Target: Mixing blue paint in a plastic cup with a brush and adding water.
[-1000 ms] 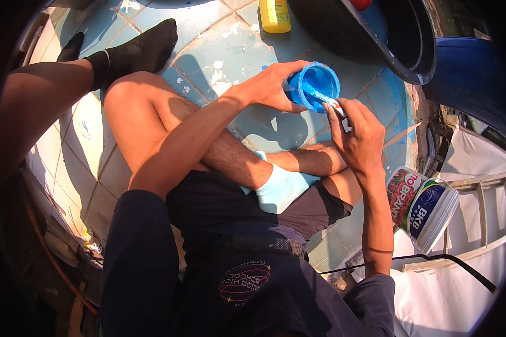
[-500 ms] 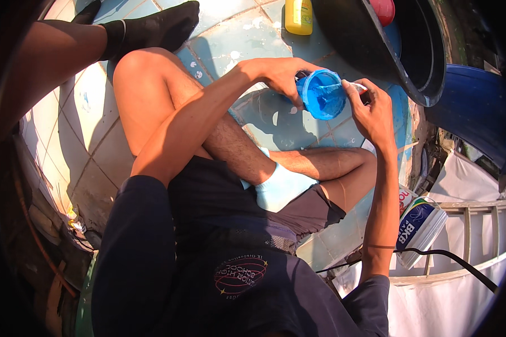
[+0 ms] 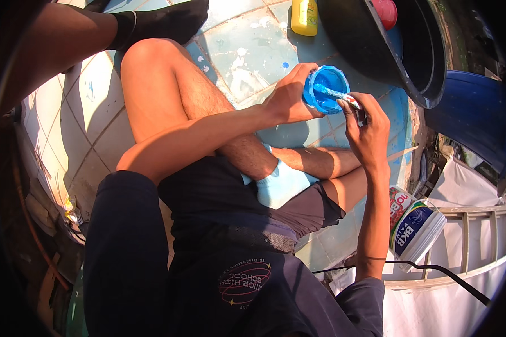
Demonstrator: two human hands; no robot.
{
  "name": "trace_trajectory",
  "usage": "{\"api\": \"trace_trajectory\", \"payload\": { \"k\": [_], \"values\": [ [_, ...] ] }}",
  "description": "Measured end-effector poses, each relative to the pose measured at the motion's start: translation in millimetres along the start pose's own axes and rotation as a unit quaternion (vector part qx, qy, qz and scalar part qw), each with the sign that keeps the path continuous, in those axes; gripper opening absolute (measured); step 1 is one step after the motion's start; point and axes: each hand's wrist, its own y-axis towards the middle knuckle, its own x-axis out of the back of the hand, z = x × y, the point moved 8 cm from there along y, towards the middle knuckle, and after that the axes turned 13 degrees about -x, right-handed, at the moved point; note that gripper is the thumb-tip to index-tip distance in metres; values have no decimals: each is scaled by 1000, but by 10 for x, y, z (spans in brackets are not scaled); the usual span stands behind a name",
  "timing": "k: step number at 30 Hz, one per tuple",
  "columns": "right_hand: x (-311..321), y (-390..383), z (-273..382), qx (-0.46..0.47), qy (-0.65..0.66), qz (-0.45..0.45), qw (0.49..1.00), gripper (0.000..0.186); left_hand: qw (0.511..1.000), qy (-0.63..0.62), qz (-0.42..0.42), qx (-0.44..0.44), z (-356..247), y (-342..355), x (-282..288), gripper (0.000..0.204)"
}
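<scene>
A blue plastic cup with blue paint inside (image 3: pixel 334 76) is gripped by my left hand (image 3: pixel 290 98) around its side, its opening facing up toward me. My right hand (image 3: pixel 365 122) pinches a white stick-like handle with red marks (image 3: pixel 348 98); its blue-smeared end lies inside the cup. My crossed bare legs are below, with a pale blue sock (image 3: pixel 281 185) on one foot. Paint-spotted pale blue tiles (image 3: pixel 230 67) lie under and beyond the cup.
Another person's leg in a black sock (image 3: pixel 160 25) is at upper left. A yellow bottle (image 3: pixel 303 19), black tub (image 3: pixel 405 67) holding something red, and blue barrel (image 3: pixel 472 123) are beyond. At right are a paint bucket (image 3: pixel 421 224), white sheet, wooden frame (image 3: pixel 483 216) and black cable.
The stick, raised toward the cup's rim half a second ago, now reaches down into it. My left hand has shifted its angle around the cup. The whole view has moved slightly.
</scene>
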Motion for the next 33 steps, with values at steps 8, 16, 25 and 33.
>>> {"api": "trace_trajectory", "payload": {
  "k": [8,16,25,33],
  "values": [
    [-59,173,44,42,-2,35,999,15,985,-152,80,8,69,236,-51,84],
    [629,570,86,-22,105,56,993,27,953,-192,230,-52,-543,878,89,77],
    [2405,949,281,-12,145,-70,987,41,872,-341,290,-200,-1817,1948,223,33],
    [2666,314,1028,70,-91,-232,966,33,811,-454,323,-179,-2177,1865,-63,55]
  ]
}}
